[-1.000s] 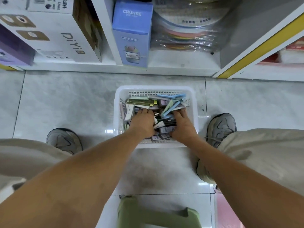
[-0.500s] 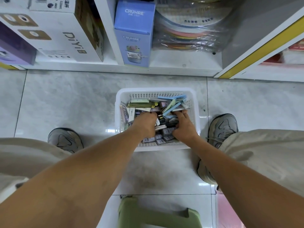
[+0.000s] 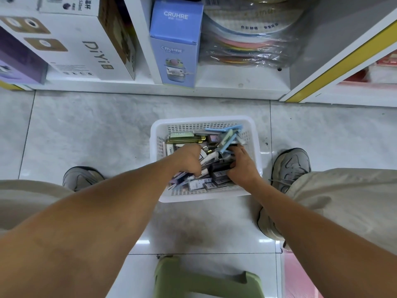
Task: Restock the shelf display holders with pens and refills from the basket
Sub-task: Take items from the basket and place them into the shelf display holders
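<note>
Both hands deep in white basket point(image 3: 206, 122) on floor. My left hand point(image 3: 186, 160) curls round bundle of pens point(image 3: 207, 159); right hand point(image 3: 242, 166) fingers bent round dark pack point(image 3: 221, 166), sitting between the hands. I judge stock light, stiff, slick in wrappers; best gripped mid-length. Pastel pens point(image 3: 225, 139), flat labelled refill packs point(image 3: 211, 184) jumbled just beyond and beneath fingers.

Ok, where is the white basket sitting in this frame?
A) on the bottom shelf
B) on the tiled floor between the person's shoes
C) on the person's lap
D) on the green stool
B: the white basket rests on the tiled floor, with both hands inside it.
</note>
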`<state>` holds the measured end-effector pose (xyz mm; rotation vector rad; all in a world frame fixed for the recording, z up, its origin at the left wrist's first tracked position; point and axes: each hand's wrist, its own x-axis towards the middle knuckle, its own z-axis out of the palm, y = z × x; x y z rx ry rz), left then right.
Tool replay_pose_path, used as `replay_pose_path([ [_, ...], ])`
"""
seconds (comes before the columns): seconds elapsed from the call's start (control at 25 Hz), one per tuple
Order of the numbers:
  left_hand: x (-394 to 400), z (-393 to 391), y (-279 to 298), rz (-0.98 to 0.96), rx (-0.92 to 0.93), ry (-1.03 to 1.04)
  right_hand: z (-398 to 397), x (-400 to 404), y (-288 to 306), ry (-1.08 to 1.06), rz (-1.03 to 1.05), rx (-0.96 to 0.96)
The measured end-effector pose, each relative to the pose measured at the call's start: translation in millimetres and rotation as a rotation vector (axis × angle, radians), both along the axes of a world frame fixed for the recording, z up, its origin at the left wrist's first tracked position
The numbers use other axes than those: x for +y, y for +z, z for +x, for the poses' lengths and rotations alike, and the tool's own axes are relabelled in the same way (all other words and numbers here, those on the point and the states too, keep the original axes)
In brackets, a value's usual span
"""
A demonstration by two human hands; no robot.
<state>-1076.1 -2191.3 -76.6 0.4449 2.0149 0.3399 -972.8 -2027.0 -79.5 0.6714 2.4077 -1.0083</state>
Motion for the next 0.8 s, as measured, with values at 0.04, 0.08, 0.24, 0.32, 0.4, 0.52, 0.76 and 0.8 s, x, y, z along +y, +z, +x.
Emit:
replay_pose_path([
  [0.04,-2,-2,3,0.015,-0.027,0.051,0,2,1,-0.01,-0.008,-0.003],
  [0.08,-4,-4,6,0.034,-0.047,0.105,0,3,3,-0.019,-0.016,-0.003],
  [0.24,-11,-11,28,0.08,-0.104,0.287,-3,9,13,-0.02,-0.007,-0.009],
  [0.32,-13,-13,43,0.111,-0.149,0.379,-3,10,22,0.02,0.037,-0.022],
  [0.4,-16,-12,58,0.131,-0.182,0.441,-1,10,33,0.053,0.096,-0.013],
  [0.52,-18,-7,82,0.183,-0.245,0.534,0,2,57,-0.15,-0.138,0.032],
  [0.76,-19,5,147,0.425,-0.359,0.69,-1,-16,130,-0.343,-0.84,-0.014],
  [0.8,-20,6,157,0.445,-0.355,0.719,-2,-14,141,-0.326,-0.846,0.004],
])
